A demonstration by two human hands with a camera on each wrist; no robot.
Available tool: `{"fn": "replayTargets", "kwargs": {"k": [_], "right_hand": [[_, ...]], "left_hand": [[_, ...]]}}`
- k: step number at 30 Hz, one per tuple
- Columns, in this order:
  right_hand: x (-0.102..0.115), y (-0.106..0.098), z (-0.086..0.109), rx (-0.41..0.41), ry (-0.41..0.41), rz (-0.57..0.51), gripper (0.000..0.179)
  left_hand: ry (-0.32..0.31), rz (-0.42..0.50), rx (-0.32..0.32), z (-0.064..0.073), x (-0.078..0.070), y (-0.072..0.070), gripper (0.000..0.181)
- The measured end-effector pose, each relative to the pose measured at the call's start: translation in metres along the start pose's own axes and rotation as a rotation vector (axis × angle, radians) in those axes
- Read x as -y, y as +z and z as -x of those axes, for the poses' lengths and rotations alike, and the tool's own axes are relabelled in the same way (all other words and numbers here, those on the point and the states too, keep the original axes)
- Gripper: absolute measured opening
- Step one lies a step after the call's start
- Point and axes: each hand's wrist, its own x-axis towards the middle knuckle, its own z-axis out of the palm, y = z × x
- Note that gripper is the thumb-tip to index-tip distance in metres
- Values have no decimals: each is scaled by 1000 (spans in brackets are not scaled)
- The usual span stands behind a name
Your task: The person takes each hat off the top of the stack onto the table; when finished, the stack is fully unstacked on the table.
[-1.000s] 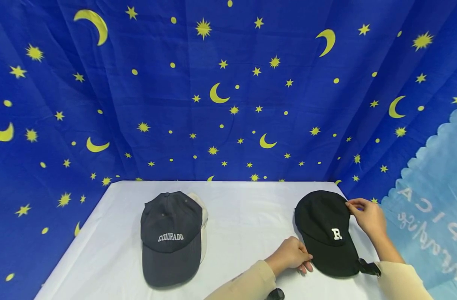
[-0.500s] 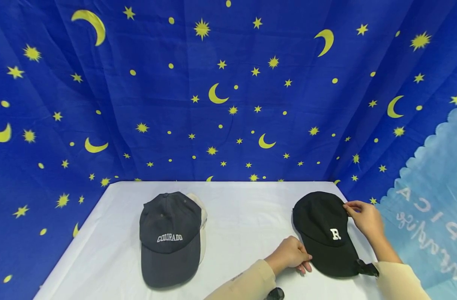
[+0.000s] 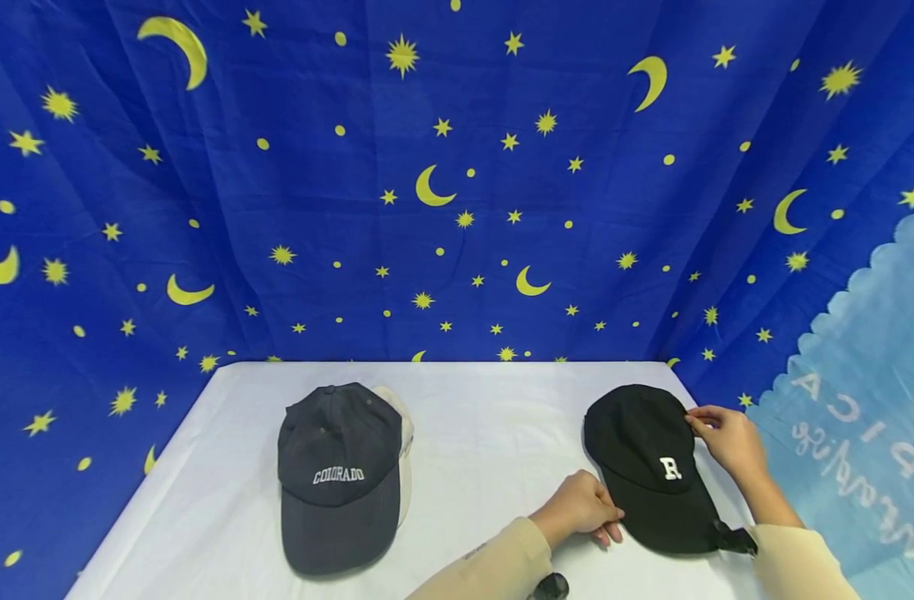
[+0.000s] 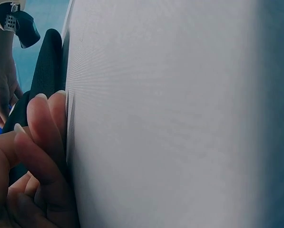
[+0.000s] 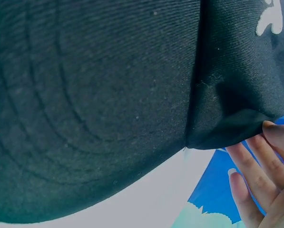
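Observation:
On the right part of the table lies a black baseball cap point(image 3: 640, 446) with a white letter R, its brim toward me. My right hand point(image 3: 732, 442) pinches the right edge of its crown between thumb and fingers. In the right wrist view, the thumb lies over the cap's edge with the fingers point(image 5: 256, 175) behind it. My left hand point(image 3: 580, 507) pinches the left edge of the brim. Its fingertips point(image 4: 38, 114) show beside the dark brim point(image 4: 46, 66) in the left wrist view, low over the white cloth.
A dark grey cap point(image 3: 340, 479) reading COLORADO lies on the left of the white-covered table point(image 3: 494, 417), overlapping a cream cap point(image 3: 406, 483) beneath it. A blue star-and-moon curtain point(image 3: 464, 183) stands behind. Light blue cloth point(image 3: 861, 417) hangs at the right.
The whole head view has shifted slightly. Both hands keep their hold on the black cap, which stays nearly in place.

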Motion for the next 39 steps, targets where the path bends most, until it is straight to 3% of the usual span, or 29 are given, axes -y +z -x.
{"fn": "replayTargets", "kwargs": {"k": [27, 35, 39], "right_hand": [[-1, -1, 1, 32, 10, 1, 15], [-1, 3, 3, 13, -1, 0, 16], [5, -2, 0, -30, 7, 12, 20]], "left_hand": [[-2, 76, 30, 0, 3, -4, 23], [33, -5, 5, 6, 1, -2, 23], [108, -46, -17, 10, -2, -3, 21]]}}
